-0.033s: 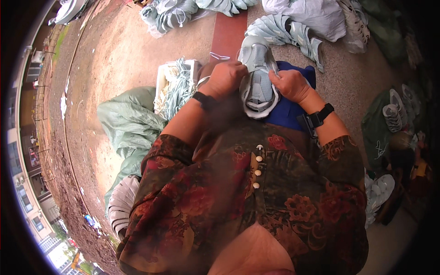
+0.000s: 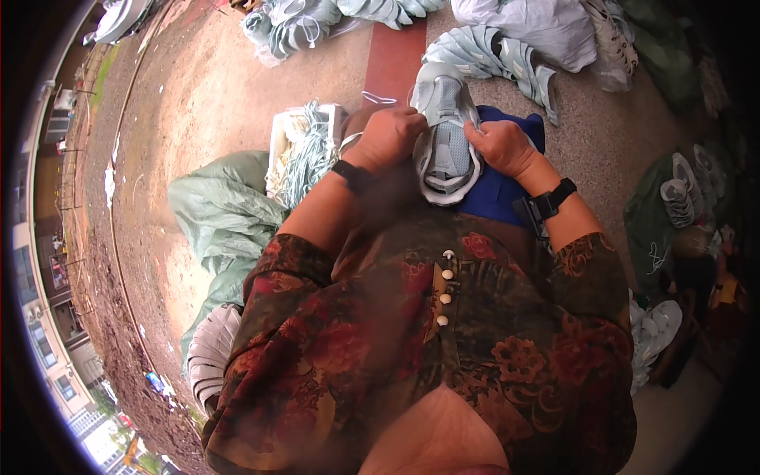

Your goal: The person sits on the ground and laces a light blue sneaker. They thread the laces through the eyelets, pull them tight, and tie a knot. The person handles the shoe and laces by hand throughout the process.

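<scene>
A pale grey-blue shoe upper point(image 2: 453, 150), with mesh on its tongue, lies over my lap, toe pointing away from me. My left hand point(image 2: 389, 136) is closed at its left edge, fingertips pressed together. White shoelace point(image 2: 378, 98) loops out just beyond those knuckles, and another strand shows by the wrist. At the opposite edge my right hand point(image 2: 502, 147) grips the upper, its thumb on the side near the lacing rows. What lies inside both closed hands is largely hidden. Blue cloth point(image 2: 499, 184) is under the shoe upper on the right.
Left of my lap, a white box point(image 2: 336, 119) holds a tangle of pale laces point(image 2: 305, 154), beside a green sack point(image 2: 226, 198). A curved row of nested uppers point(image 2: 475, 49) lies ahead, near a white bag point(image 2: 546, 32). More uppers point(image 2: 682, 190) are at the right.
</scene>
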### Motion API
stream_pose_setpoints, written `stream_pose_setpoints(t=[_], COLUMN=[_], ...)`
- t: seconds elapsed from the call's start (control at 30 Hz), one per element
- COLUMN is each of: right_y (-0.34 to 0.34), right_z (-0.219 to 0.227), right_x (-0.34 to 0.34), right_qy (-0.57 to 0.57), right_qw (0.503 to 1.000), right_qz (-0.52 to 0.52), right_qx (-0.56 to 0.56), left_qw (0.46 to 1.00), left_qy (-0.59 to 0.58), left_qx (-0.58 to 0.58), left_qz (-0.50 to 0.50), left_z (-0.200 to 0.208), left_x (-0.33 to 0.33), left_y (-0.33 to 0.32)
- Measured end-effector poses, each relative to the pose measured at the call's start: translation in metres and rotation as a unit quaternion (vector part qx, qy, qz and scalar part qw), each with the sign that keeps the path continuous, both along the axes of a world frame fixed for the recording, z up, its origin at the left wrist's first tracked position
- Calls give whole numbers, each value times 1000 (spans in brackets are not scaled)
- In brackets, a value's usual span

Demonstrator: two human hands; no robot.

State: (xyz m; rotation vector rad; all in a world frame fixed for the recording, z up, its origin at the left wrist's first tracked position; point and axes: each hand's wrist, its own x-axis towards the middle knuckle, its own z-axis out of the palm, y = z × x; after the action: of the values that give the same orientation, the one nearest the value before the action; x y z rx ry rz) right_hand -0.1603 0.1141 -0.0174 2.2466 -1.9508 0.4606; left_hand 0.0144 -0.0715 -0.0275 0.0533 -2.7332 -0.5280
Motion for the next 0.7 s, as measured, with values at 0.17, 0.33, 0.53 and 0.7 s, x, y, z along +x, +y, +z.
stream_pose_setpoints(t=[0.17,0.33,0.53,0.7], right_y=[-7,64,240,409], right_z=[1,-7,-32,-11], right_x=[-13,-52,-169,-210], right_qy=[-41,-192,-281,-202], right_qw=[995,969,877,866], right_qz=[-52,-156,-388,-457], right_qx=[77,0,-40,-36], left_qw=[998,946,867,809], left_qy=[15,-51,-80,-164], left_qx=[59,272,329,274], left_qz=[0,171,367,494], left_z=[1,-13,-40,-27], left_x=[11,97,281,390], left_y=[-12,-68,-126,-131])
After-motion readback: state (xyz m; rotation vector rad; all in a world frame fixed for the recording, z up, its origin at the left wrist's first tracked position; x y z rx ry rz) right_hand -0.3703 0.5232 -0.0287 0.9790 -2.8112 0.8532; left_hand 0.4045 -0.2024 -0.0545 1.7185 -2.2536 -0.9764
